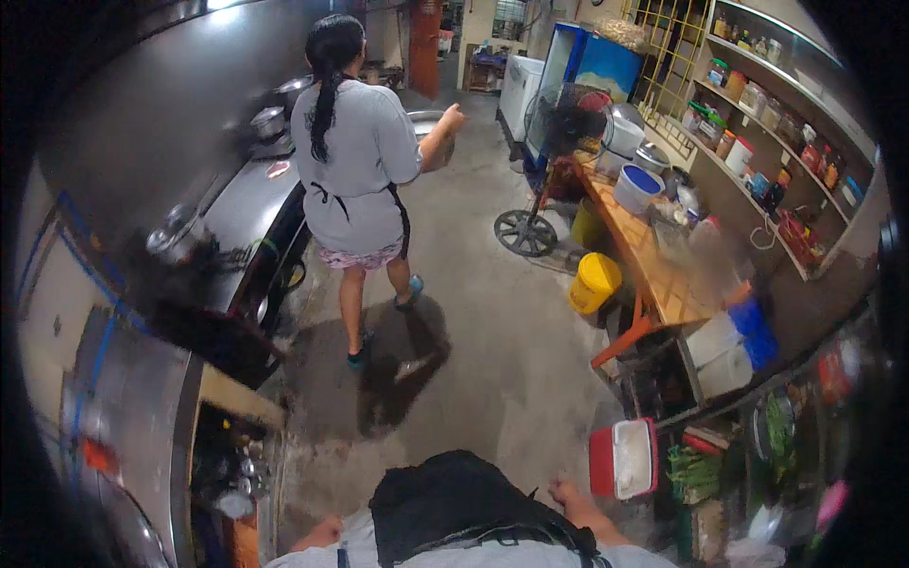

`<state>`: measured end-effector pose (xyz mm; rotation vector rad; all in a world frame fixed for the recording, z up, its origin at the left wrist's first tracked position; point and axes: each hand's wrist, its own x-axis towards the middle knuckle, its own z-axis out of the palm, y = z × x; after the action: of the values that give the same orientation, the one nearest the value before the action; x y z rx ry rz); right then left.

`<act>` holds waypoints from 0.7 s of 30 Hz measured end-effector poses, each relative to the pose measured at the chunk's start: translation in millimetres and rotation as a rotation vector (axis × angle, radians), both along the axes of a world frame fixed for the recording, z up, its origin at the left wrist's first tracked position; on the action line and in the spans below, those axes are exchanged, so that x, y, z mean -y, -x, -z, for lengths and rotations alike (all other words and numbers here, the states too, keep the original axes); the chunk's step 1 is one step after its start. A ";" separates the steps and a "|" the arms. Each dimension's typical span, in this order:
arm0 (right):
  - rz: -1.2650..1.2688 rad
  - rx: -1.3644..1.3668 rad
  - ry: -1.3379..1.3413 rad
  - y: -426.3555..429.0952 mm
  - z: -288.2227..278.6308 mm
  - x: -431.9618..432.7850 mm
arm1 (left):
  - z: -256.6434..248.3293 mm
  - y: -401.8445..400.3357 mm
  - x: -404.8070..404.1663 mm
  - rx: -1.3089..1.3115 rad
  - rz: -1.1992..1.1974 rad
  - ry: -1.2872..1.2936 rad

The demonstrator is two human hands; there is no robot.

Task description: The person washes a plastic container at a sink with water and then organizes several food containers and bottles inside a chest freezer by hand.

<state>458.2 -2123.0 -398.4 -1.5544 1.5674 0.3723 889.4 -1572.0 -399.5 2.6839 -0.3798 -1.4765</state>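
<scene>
My left hand (327, 529) hangs low at my left side, blurred, with its fingers mostly hidden. Closest to it is an under-counter shelf (277, 490) where several metal pots and lids (241, 504) sit. On the other side, my right hand (566, 491) hangs beside my black apron (454, 504), its fingers partly curled, and nothing shows in it. A red cooler box (602, 458) with a white top stands just to the right of that hand, apart from it. Beyond the cooler lie green vegetables (692, 472).
A person (355, 142) walks ahead on the concrete floor, carrying a round metal vessel (428, 122). To the left runs a metal counter (248, 199). On the right stand a fan (525, 231), a yellow bucket (595, 282), a wooden table (611, 213) and wall shelves (774, 128) of jars.
</scene>
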 end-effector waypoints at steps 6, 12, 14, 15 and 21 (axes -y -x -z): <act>-1.001 -0.112 0.309 6.7 -10.9 75.2 | -33.2 -255.5 276.3 0.435 -0.228 0.501; -0.703 -0.179 0.024 -113.1 17.7 226.3 | -90.2 -376.5 514.5 0.440 -0.283 0.687; -0.735 -0.136 -0.021 -174.0 46.9 292.0 | -88.9 -384.0 542.2 0.528 -0.369 0.617; -0.760 -0.123 -0.037 -191.2 58.7 333.4 | -81.0 -377.7 556.4 0.527 -0.285 0.580; -0.502 0.065 0.373 -520.2 73.5 564.6 | -54.9 -442.0 517.8 0.141 -0.107 0.069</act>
<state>978.4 -2687.6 -471.9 -2.2336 1.2266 0.3057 1331.4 -2089.8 -344.6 2.7154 -0.2836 -1.2278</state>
